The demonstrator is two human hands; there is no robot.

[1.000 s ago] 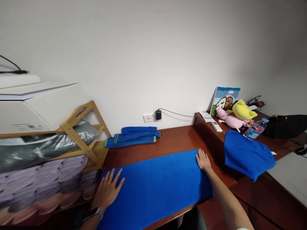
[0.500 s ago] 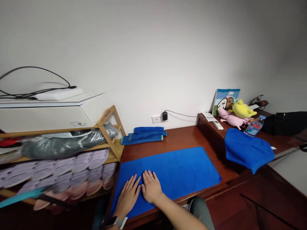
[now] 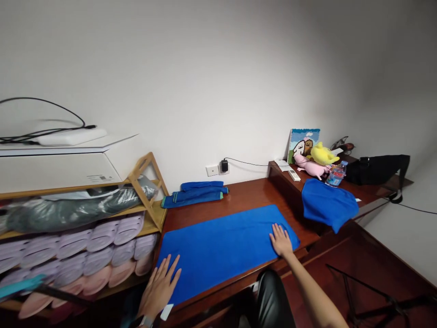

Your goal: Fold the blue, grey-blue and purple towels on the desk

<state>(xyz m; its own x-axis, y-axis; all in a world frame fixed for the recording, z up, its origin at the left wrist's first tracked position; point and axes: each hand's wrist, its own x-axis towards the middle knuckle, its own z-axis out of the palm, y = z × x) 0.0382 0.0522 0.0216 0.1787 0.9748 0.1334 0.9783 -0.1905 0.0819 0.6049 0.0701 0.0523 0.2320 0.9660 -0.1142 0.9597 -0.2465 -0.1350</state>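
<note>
A blue towel [image 3: 218,250] lies spread flat on the brown wooden desk [image 3: 246,196]. My left hand [image 3: 160,284] rests with fingers apart at the towel's left end, a watch on its wrist and a white tag [image 3: 166,312] beside it. Near the towel's right end, my right hand [image 3: 282,240] presses flat on the cloth, fingers stretched out. Slight creases show in the cloth around that hand. Neither hand grips anything.
Folded blue towels [image 3: 196,194] lie at the desk's back. Another blue cloth [image 3: 326,202] drapes over the raised shelf at right, near a bottle [image 3: 336,175], plush toys [image 3: 322,155] and a remote [image 3: 294,175]. A shoe rack [image 3: 152,191] with slippers stands left.
My right hand has slid rightwards across the towel to its right end. My left hand has shifted to the left edge. The view has turned slightly right.
</note>
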